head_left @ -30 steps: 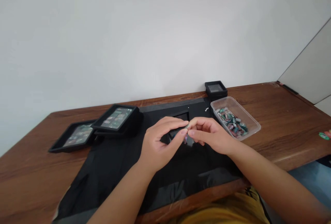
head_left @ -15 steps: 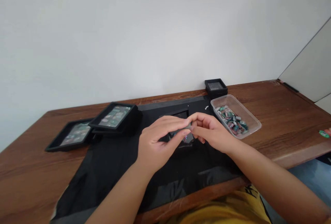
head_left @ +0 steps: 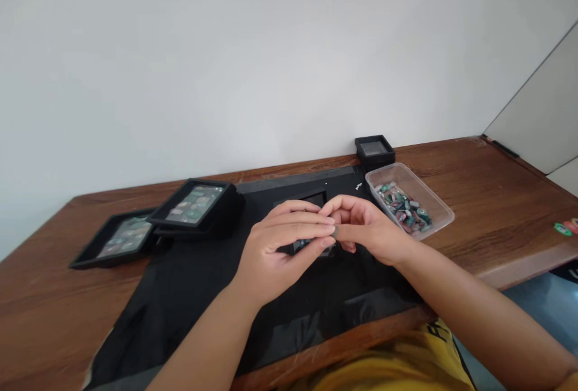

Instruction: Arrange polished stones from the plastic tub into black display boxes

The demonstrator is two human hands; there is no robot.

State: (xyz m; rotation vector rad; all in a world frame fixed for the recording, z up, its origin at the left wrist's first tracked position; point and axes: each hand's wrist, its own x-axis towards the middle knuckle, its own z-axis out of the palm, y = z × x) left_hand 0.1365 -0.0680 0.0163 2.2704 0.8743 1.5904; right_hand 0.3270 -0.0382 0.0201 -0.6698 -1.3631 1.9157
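My left hand (head_left: 282, 240) and my right hand (head_left: 368, 228) meet over the middle of a black sheet (head_left: 198, 300). Between their fingertips is a small greyish piece (head_left: 335, 232), mostly covered, whose kind I cannot make out. Both hands are closed on it with thumb and fingers. Below them lies a black box frame (head_left: 318, 197), largely hidden by my hands. To the right, a clear plastic container (head_left: 436, 198) holds many small green, pink and grey pieces (head_left: 404, 207) like acrylic nail tips.
At the left, black frames (head_left: 194, 203) (head_left: 120, 240) with nail-like pieces behind their windows overlap one another. Smaller black frames (head_left: 376, 149) are stacked by the wall behind the container. Colourful round items (head_left: 564, 228) lie at the right edge of the wooden table (head_left: 487, 198).
My left fingers have shifted slightly and now cover more of the frame below. Both hands still pinch the small piece. The view has moved a little.
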